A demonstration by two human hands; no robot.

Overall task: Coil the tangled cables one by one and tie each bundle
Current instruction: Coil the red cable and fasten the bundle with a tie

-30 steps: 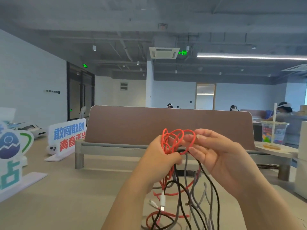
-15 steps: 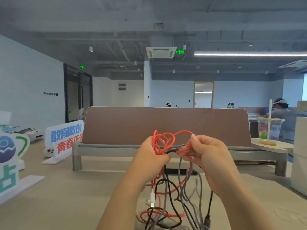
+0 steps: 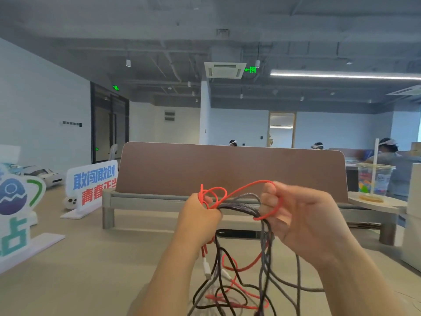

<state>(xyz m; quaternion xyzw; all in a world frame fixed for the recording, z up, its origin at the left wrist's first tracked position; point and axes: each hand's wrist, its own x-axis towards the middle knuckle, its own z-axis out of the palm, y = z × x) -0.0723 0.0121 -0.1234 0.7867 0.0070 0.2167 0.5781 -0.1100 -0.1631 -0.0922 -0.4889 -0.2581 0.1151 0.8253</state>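
Fingers (image 3: pixel 213 214) curled tight on the left hand (image 3: pixel 198 217), gripping a knot of red cable (image 3: pixel 241 190) loops with grey cable (image 3: pixel 245 196) and black cable (image 3: pixel 218 247) bunched in. On the right hand (image 3: pixel 305 222), thumb and fingers closed round one red loop, drawn out sideways. Red strand stretched roughly level between both hands, running left to right, above the desk (image 3: pixel 91 270). Rest of the tangle hanging below, down to the desk. Likely next: pull that loop further right, away from the left hand, to free it.
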